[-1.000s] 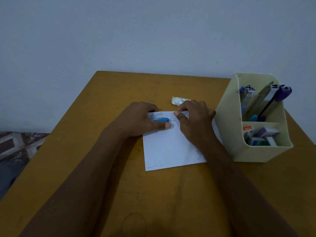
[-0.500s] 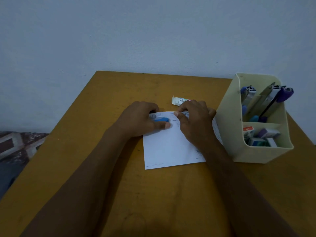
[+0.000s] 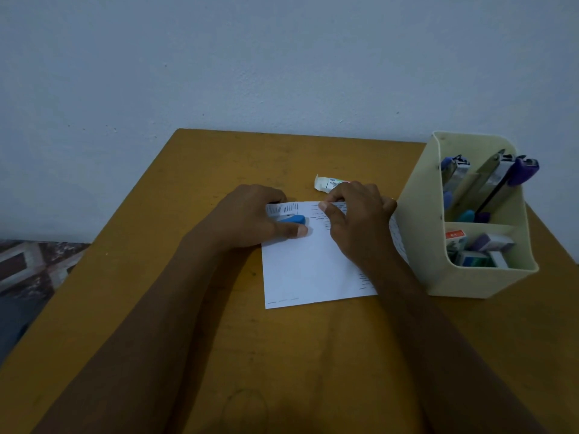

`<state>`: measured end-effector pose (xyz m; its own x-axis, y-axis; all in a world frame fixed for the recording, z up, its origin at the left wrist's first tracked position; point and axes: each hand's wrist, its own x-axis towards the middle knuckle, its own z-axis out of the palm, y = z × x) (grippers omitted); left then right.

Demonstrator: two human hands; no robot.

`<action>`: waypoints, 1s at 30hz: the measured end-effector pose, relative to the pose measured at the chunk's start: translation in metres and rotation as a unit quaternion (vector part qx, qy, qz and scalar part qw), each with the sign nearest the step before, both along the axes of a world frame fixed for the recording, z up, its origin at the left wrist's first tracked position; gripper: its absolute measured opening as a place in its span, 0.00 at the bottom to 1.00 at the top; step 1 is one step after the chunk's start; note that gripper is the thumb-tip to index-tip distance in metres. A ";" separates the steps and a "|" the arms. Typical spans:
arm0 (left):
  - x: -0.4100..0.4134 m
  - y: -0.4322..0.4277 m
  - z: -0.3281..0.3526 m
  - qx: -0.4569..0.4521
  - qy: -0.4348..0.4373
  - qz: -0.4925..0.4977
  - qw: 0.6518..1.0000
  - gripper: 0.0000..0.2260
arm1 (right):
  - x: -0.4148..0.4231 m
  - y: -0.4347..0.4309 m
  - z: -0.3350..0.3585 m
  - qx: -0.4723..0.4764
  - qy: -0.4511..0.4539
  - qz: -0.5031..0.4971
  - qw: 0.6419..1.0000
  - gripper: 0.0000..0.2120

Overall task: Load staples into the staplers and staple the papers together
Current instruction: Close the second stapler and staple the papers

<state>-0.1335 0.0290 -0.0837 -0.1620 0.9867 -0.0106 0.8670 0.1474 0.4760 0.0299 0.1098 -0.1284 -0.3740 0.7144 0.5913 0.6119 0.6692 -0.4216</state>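
Note:
White papers (image 3: pixel 310 267) lie on the wooden table (image 3: pixel 219 324), with rows of staples along their top and right edges. My left hand (image 3: pixel 247 219) grips a small blue stapler (image 3: pixel 292 219) clamped over the papers' top left corner, thumb lying along its side. My right hand (image 3: pixel 357 220) presses on the papers' top edge, fingertips pinching the sheets there. A small white staple box (image 3: pixel 326 184) lies just behind my right hand.
A cream desk organiser (image 3: pixel 438 245) stands right of the papers. Its rear compartment holds several staplers (image 3: pixel 498 177); its front compartment holds small staple boxes (image 3: pixel 476 249). A pale wall rises behind the table. Patterned floor shows at the left.
Both hands stay where they were on the papers; nothing has visibly moved apart from a slight shift of the camera.

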 end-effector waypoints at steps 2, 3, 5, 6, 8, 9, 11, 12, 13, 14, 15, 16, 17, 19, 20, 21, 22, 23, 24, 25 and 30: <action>0.002 0.000 -0.001 0.007 0.003 -0.002 1.000 0.22 | 0.000 0.000 -0.001 0.000 0.000 0.000 1.000 0.06; 0.002 0.000 -0.001 0.009 0.002 -0.003 1.000 0.22 | 0.000 0.000 -0.001 -0.001 -0.001 0.000 1.000 0.07; 0.003 0.000 -0.002 0.013 -0.001 -0.005 1.000 0.21 | 0.000 -0.001 0.000 -0.003 -0.002 -0.001 1.000 0.07; 0.003 0.000 -0.003 0.015 -0.001 -0.007 1.000 0.21 | -0.001 -0.001 0.000 -0.003 -0.003 -0.002 1.000 0.07; 0.003 0.001 -0.004 0.020 0.001 -0.012 1.000 0.21 | -0.001 -0.001 0.000 -0.001 -0.006 -0.003 1.000 0.07; 0.002 0.001 -0.004 0.022 0.002 -0.014 1.000 0.20 | -0.001 -0.001 0.000 0.000 -0.006 -0.004 1.000 0.07; 0.003 0.000 -0.004 0.026 -0.001 -0.021 0.999 0.19 | -0.001 -0.001 0.000 0.001 -0.005 -0.004 1.000 0.07; 0.003 0.000 -0.004 0.030 -0.004 -0.025 0.999 0.18 | 0.000 -0.001 0.000 0.004 -0.004 -0.004 1.000 0.07; 0.003 0.000 -0.004 0.035 -0.007 -0.027 0.999 0.17 | 0.000 -0.001 0.000 0.007 -0.005 -0.003 1.000 0.07; 0.003 0.000 -0.005 0.038 -0.007 -0.027 0.999 0.16 | 0.000 -0.001 -0.001 0.009 -0.006 -0.003 1.000 0.08; 0.002 0.001 -0.005 0.039 -0.005 -0.026 0.999 0.15 | 0.000 -0.001 -0.001 0.011 -0.008 -0.004 1.000 0.07; 0.002 0.001 -0.006 0.038 0.000 -0.026 0.999 0.15 | 0.000 -0.001 -0.001 0.014 -0.009 -0.003 1.000 0.07; 0.002 0.002 -0.006 0.037 0.006 -0.025 0.999 0.16 | 0.000 -0.001 -0.001 0.016 -0.009 -0.002 1.000 0.07; 0.002 0.003 -0.008 0.040 0.014 -0.026 0.999 0.16 | 0.001 0.000 -0.001 0.021 -0.012 0.000 1.000 0.05; 0.001 0.003 -0.009 0.043 0.015 -0.026 0.999 0.17 | 0.001 0.000 -0.001 0.022 -0.014 -0.001 1.000 0.05; 0.001 0.004 -0.010 0.047 0.015 -0.028 0.998 0.17 | 0.001 0.000 0.000 0.022 -0.016 0.000 1.000 0.05; 0.001 0.004 -0.011 0.053 0.015 -0.031 0.998 0.17 | 0.000 0.001 0.000 0.023 -0.018 0.001 1.000 0.05; 0.001 0.004 -0.012 0.060 0.016 -0.033 0.998 0.16 | 0.000 0.000 -0.001 0.024 -0.018 0.003 1.000 0.05; 0.001 0.004 -0.013 0.069 0.017 -0.035 0.997 0.16 | 0.000 0.000 -0.001 0.025 -0.018 0.003 1.000 0.06; 0.002 0.004 -0.013 0.076 0.019 -0.037 0.996 0.15 | 0.000 0.000 -0.001 0.024 -0.018 0.002 1.000 0.06; 0.003 0.002 -0.009 0.069 0.013 -0.037 0.997 0.12 | 0.001 0.001 -0.001 0.026 -0.015 0.001 1.000 0.04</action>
<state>-0.1303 0.0312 -0.0928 -0.0877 0.9876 0.1302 0.8854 0.0174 0.4645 0.0314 0.1109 -0.1289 -0.3935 0.6825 0.6159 0.6214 0.6912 -0.3689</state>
